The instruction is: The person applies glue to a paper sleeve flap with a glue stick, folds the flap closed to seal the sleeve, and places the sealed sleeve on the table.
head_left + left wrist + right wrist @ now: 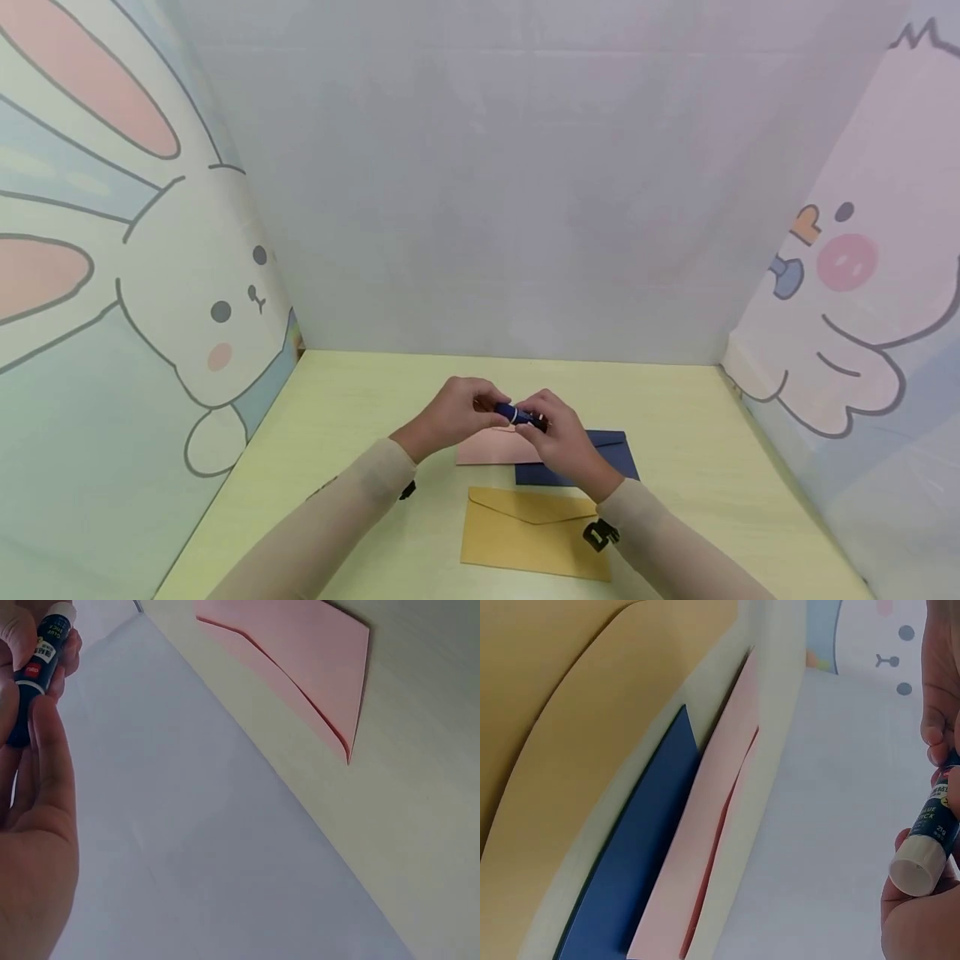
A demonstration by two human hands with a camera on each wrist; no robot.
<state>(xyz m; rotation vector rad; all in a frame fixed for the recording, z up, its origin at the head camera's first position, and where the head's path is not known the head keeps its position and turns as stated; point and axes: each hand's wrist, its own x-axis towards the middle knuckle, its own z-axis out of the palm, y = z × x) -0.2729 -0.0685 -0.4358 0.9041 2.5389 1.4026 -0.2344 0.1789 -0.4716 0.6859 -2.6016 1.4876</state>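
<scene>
Both hands hold a dark blue glue stick [515, 414] above the envelopes. My left hand [456, 414] pinches its dark blue cap end, with thumb and fingers on either side. The right hand [561, 442] grips the labelled barrel near the white base, which shows clearly in the right wrist view on the glue stick [930, 825]. A pale ring separates cap and barrel in the left wrist view. Below the hands lie a pink envelope [495, 452] and a navy envelope [617, 457] that overlaps it. Nearer the body is a yellow envelope [534, 546], its flap line facing up.
The pale yellow table [360, 392] carries the envelopes. A plain light wall [517, 208] rises behind it. Panels with a cartoon rabbit [195, 283] and another cartoon animal [862, 333] stand at the left and right sides.
</scene>
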